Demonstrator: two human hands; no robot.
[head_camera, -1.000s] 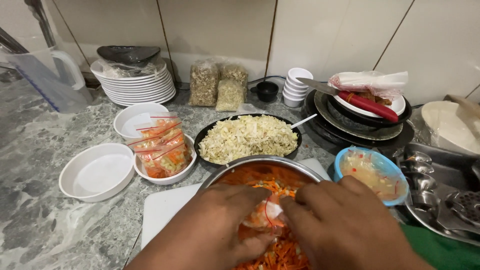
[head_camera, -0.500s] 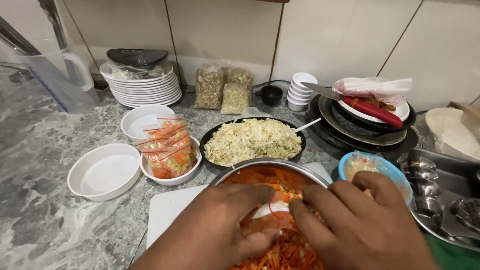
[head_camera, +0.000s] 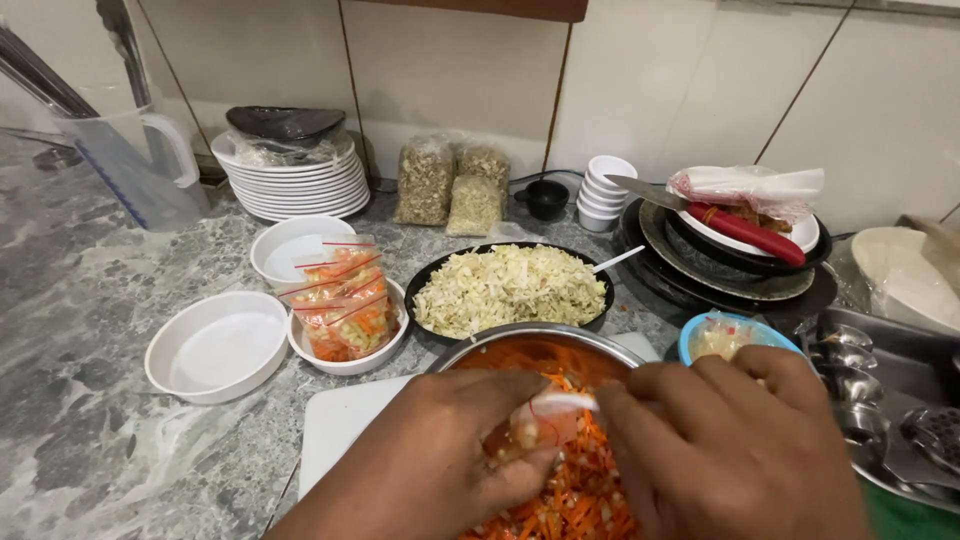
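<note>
Zip bag (head_camera: 545, 420) pinched by both hands' fingers (head_camera: 520, 470) over carrot bowl (head_camera: 530, 345), cabbage pan (head_camera: 510, 285) behind.

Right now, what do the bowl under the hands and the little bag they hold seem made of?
The bowl looks like metal, likely steel: a thin grey rim with a dull shine. The small bag looks like thin clear plastic film with a red seal strip; its contents show through.
</note>
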